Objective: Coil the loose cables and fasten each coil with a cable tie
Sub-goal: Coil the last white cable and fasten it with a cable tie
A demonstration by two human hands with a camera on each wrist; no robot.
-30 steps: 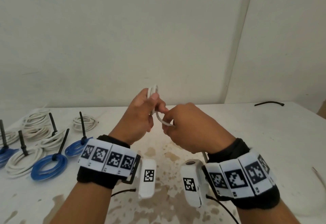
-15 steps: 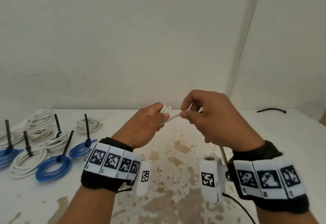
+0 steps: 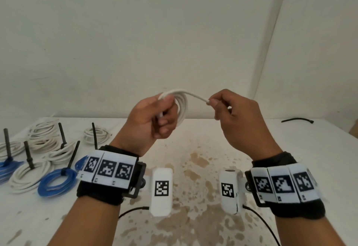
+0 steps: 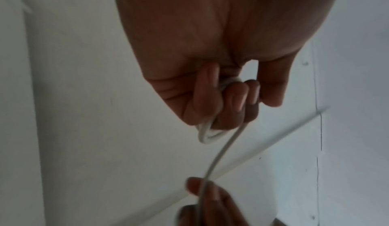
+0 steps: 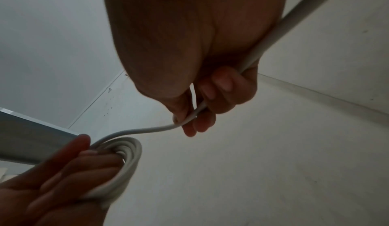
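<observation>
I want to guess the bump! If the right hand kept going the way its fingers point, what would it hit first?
Probably the coil of white cable held by the left hand. The right hand pinches the cable's loose end, fingertips pointing left at it. Depth is uncertain.

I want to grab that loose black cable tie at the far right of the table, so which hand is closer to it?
Right. The right hand is raised just left of the black cable tie; the left hand is farther left, gripping the white coil.
</observation>
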